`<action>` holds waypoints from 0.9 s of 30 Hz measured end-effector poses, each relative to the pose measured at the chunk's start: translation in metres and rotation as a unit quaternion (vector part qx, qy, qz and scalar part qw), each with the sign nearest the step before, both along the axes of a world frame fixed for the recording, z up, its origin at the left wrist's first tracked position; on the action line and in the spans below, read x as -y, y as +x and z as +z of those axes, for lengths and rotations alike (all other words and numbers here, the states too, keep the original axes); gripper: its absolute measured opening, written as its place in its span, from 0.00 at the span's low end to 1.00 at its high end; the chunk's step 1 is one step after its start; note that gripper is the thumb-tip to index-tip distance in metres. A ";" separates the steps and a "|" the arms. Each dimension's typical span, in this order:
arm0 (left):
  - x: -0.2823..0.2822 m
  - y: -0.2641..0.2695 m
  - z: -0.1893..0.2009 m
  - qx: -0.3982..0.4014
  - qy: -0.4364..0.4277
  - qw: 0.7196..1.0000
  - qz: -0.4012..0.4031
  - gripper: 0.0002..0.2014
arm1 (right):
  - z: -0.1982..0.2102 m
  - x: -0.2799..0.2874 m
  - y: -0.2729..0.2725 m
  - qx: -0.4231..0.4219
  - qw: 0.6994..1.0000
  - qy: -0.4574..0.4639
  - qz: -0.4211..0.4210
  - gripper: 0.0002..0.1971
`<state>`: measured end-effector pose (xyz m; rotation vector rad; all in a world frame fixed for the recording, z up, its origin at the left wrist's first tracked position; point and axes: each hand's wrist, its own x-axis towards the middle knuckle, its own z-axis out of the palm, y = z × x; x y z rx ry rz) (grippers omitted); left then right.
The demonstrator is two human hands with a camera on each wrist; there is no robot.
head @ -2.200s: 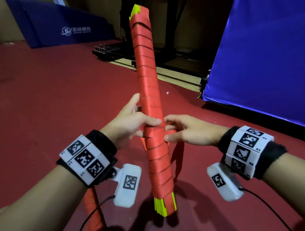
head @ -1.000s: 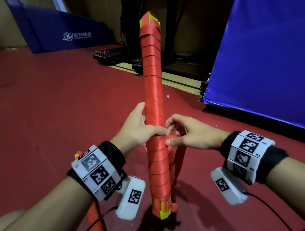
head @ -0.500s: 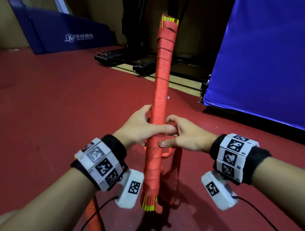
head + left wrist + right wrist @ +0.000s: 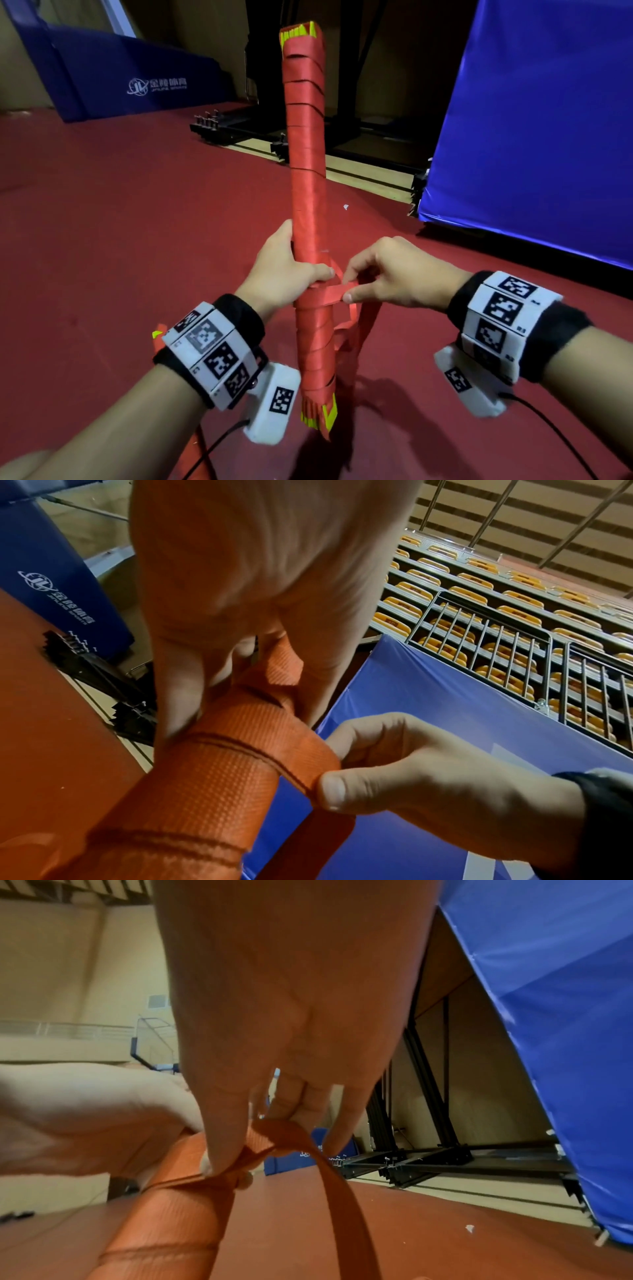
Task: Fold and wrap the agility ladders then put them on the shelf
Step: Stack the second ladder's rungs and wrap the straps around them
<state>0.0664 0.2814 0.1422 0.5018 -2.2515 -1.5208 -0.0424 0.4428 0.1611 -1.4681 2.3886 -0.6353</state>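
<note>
The tall bundle of yellow rungs wrapped in red webbing [image 4: 306, 219], upright between the hands, is tilting back toward vertical. The left hand [image 4: 284, 270] is gripping it mid-length while the right hand [image 4: 394, 274], previously against the wrap, is pinching the loose red strap [image 4: 334, 293] and drawing it outward, apparently securing the end.

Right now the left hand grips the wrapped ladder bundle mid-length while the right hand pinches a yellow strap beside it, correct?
Not quite: the strap is red, as the head view shows. The left hand does grip the ladder bundle mid-length, and the right hand pinches the strap.
</note>
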 end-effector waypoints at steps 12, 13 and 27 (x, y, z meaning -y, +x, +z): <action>0.000 0.013 0.017 0.039 0.074 0.993 -0.083 0.22 | -0.007 0.000 -0.001 0.293 0.955 -0.040 0.015 0.12; 0.000 0.014 0.018 0.042 0.077 0.992 -0.086 0.22 | -0.007 0.000 -0.001 0.316 0.947 -0.047 0.018 0.16; -0.011 0.011 0.011 0.047 0.055 0.997 0.026 0.20 | -0.013 0.002 0.003 0.172 0.983 -0.068 -0.020 0.19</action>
